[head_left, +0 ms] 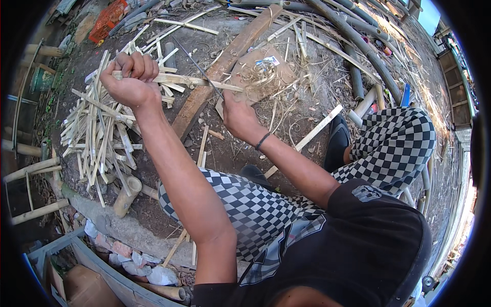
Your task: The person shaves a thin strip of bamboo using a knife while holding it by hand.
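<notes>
My left hand [132, 79] is closed around one end of a pale split bamboo strip [179, 79], which reaches right toward my other hand. My right hand [241, 120] grips a knife, its long thin dark blade [193, 62] slanting up and left across the strip. Most of the handle is hidden by my fingers. Beneath the strip and blade, a brown wooden beam [232, 56] lies diagonally on the ground. A loose heap of bamboo strips [97, 128] spreads below and left of my left hand.
Curly shavings [263, 77] lie on a flat brown piece [286, 74] beyond my right hand. Dark bamboo poles [365, 56] are at the far right. A short bamboo section [127, 197] stands near the heap, and an orange crate [107, 20] sits far left.
</notes>
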`<action>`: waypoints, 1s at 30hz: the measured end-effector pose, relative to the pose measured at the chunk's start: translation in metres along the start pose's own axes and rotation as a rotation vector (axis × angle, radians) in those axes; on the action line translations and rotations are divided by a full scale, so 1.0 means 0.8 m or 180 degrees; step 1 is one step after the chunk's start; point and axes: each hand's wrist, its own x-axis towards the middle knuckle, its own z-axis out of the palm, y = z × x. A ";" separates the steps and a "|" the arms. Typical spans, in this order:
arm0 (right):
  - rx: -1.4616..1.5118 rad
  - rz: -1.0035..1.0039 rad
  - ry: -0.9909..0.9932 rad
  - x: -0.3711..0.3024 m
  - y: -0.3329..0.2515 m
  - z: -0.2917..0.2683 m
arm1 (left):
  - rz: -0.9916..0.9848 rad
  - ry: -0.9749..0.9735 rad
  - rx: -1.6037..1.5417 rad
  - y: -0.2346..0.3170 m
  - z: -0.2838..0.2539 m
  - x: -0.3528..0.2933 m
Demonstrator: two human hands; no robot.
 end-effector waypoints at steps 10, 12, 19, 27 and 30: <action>-0.0108 -0.0148 0.0391 0.015 0.037 0.024 | -0.0002 -0.0019 0.0040 -0.003 -0.001 0.006; 0.0032 0.0331 0.0143 0.015 0.050 0.035 | -0.0031 0.0009 -0.0010 -0.005 0.005 0.007; -0.0112 0.0494 0.0080 0.035 0.071 0.041 | 0.0015 0.0104 0.0084 -0.008 0.002 0.007; -0.0041 0.0760 0.0290 0.051 0.140 0.061 | 0.0004 0.0263 0.0105 -0.027 0.021 0.010; -0.0043 0.0562 0.0105 0.026 0.080 0.057 | 0.0101 0.0131 0.0219 -0.005 0.007 0.005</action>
